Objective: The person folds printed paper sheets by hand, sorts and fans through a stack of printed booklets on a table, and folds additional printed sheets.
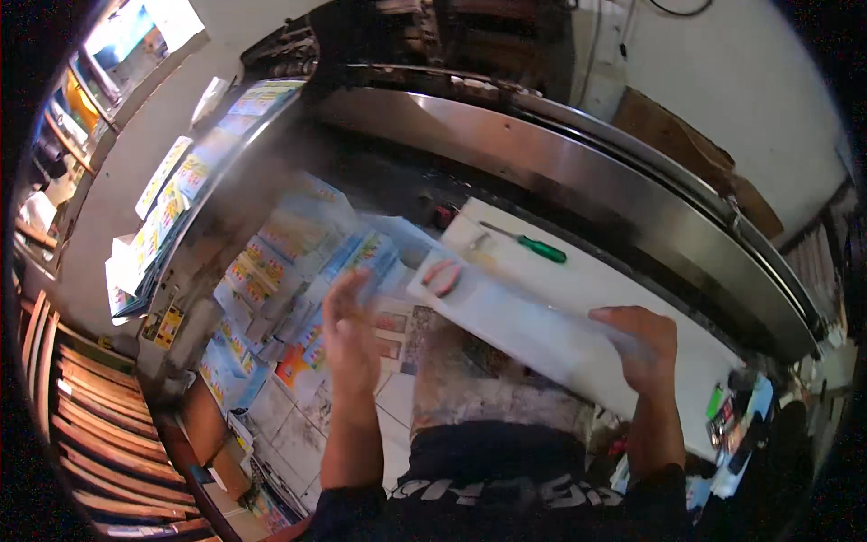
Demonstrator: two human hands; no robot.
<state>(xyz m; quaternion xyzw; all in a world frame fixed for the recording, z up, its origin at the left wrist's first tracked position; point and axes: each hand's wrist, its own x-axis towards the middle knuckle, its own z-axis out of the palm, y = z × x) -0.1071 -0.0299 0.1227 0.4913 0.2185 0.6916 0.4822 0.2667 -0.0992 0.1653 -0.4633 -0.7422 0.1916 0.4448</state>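
My right hand (648, 348) is over the right part of a long white board (560, 334), its fingers closed on a thin pale bluish sheet (591, 327) smeared by motion. My left hand (350, 339) is raised left of the board with its fingers stretched upward and blurred; I make out nothing held in it. Just beyond its fingertips lie blue, white and yellow printed packages (366, 257). On the board are red-handled pliers (442, 277) and a green-handled screwdriver (539, 248).
More printed packages lie piled at left (248, 280) and stacked on a ledge (167, 217). A long metal panel (578, 149) runs behind the board. Wooden slats (113, 443) stand at lower left. Small clutter (736, 420) sits at the board's right end. Cardboard (673, 135) leans behind.
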